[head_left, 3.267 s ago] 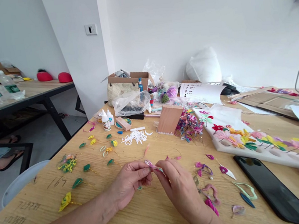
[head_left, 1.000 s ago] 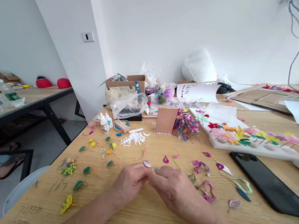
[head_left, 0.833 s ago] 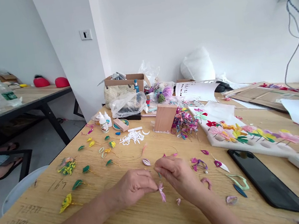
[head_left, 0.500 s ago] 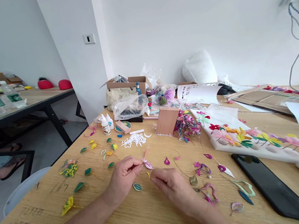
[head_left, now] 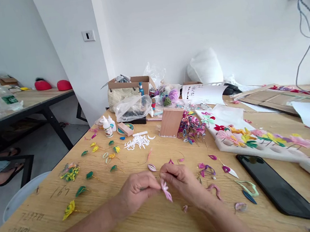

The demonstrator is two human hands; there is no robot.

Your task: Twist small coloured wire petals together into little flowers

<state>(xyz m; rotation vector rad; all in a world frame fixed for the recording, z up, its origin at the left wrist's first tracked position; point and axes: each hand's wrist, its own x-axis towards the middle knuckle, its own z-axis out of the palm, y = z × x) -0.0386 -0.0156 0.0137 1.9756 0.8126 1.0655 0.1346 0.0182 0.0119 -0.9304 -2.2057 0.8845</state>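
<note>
A small pale pink flower [head_left: 166,191] hangs between my hands, its petals pointing down toward the table. My left hand [head_left: 138,192] is closed in a pinch at the flower's left edge. From the upper right, my right hand [head_left: 181,181] pinches the flower's top with thumb and forefinger. The fingers hide the exact points of contact. Just beyond the hands lies a striped lilac leaf shape [head_left: 151,167], with a thin pink strand [head_left: 149,155] behind it. A small pinkish scrap [head_left: 185,208] rests below my right hand.
Yellow and green flower pieces [head_left: 69,209] are spread on the left. White cut strips [head_left: 137,142], glue bottles [head_left: 107,127] and a wooden block [head_left: 171,122] stand farther back. At right are a black phone [head_left: 279,187] and white foam [head_left: 263,150] holding colourful flowers.
Both hands have moved nearer to each other, and the pink flower now shows between them. The striped leaf and pink strand lie on the table, clear of my left hand.
</note>
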